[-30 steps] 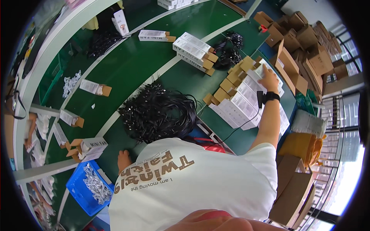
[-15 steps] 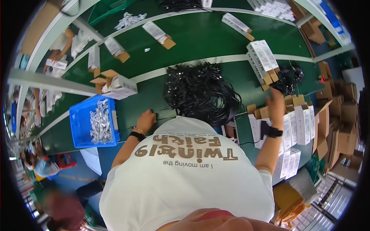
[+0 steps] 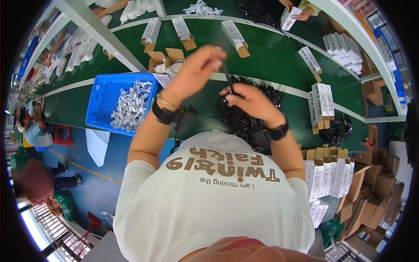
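Pinching a thin black strap (image 3: 228,77) between thumb and fingers, the right hand (image 3: 251,99) is raised above the green worktable (image 3: 198,94), a black band (image 3: 278,131) round its wrist. The strap stands up from those fingers toward the left hand (image 3: 190,78), whose fingers curl in loosely at its upper end; blur hides whether they grip it, so I cannot tell. Under and beside the right hand, a heap of black straps (image 3: 244,124) lies toward the worktable's near edge. Left of the left forearm, at that same edge, sits a blue bin (image 3: 97,102) of coiled whitish cords (image 3: 131,105), with a flapped carton (image 3: 175,56) just beyond its far right corner. Toward the worktable's right end, white fan cartons (image 3: 322,102) lie side by side next to a smaller black bundle (image 3: 338,131), and nearer stands a row of white cartons with raised brown flaps (image 3: 325,177). Past the far white strip, a co-worker's hands (image 3: 303,14) hold a white box (image 3: 290,19).
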Action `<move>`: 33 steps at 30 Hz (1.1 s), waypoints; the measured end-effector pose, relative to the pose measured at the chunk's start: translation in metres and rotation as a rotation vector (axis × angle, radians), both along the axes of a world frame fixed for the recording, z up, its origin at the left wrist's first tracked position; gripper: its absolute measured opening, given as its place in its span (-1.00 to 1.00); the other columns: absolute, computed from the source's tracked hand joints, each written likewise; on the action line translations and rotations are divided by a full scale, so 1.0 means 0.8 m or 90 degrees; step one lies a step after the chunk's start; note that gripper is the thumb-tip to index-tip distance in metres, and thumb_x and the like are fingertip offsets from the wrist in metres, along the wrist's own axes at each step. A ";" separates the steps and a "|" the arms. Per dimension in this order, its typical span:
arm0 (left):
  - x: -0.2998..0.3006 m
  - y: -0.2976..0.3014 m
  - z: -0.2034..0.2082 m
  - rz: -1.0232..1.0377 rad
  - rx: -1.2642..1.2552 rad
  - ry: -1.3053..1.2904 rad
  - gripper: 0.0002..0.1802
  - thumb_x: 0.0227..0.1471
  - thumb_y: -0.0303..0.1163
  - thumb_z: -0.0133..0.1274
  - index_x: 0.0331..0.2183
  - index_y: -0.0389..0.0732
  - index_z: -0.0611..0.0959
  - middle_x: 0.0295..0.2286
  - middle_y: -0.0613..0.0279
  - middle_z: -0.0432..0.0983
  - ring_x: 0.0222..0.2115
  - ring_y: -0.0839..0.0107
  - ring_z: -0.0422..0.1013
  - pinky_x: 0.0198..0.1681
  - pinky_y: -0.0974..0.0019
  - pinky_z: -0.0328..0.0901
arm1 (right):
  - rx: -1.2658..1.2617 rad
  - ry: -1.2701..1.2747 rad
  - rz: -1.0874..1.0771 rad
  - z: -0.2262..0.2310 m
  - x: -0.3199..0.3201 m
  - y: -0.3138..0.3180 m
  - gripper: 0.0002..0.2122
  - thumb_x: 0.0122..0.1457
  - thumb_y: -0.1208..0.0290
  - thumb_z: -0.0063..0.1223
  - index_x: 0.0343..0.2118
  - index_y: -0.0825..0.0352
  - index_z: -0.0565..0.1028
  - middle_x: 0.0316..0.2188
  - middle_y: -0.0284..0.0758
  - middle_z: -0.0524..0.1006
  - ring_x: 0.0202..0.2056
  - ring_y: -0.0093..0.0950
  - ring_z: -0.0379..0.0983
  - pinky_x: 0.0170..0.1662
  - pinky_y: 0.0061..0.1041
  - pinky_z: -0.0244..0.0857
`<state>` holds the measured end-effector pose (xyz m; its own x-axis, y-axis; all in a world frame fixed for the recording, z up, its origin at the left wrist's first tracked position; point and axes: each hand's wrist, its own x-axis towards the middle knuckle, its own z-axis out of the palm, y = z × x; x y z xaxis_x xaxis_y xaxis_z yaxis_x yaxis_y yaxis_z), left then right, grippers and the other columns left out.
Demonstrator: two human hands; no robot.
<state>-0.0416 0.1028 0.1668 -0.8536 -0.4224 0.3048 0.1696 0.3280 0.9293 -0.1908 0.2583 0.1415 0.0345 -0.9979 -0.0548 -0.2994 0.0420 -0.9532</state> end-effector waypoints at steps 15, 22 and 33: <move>-0.075 0.085 0.027 -0.236 0.178 0.195 -0.89 0.13 -0.49 -0.21 -0.30 -0.25 0.41 -0.51 0.24 0.44 -0.44 0.36 0.44 -0.29 0.33 0.37 | -0.502 -0.020 -0.190 0.231 0.041 0.010 -0.60 0.10 0.60 -0.11 0.06 0.40 0.27 -0.20 -0.21 0.47 -0.59 -0.74 0.16 -0.55 -0.81 0.06; -0.053 0.020 0.041 -0.351 0.413 0.087 -0.85 0.16 -0.34 -0.13 -0.39 -0.21 0.40 -0.69 0.42 0.21 -0.69 0.62 0.16 -0.56 0.51 0.18 | -0.462 -0.059 -0.266 0.245 -0.062 0.079 -0.75 0.13 0.62 -0.11 -0.11 0.37 0.45 -0.29 -0.40 0.48 -0.51 -0.81 0.19 -0.52 -0.81 0.01; -0.014 -0.005 0.093 -0.062 -0.001 0.078 -0.81 0.15 -0.34 -0.09 -0.31 -0.25 0.53 -0.63 0.44 0.30 -0.65 0.68 0.20 -0.53 0.58 0.16 | -0.512 0.051 -0.628 0.198 -0.141 0.115 -0.70 0.24 0.35 -0.17 -0.08 0.45 0.42 -0.43 -0.37 0.46 -0.53 -0.62 0.22 -0.44 -0.64 0.11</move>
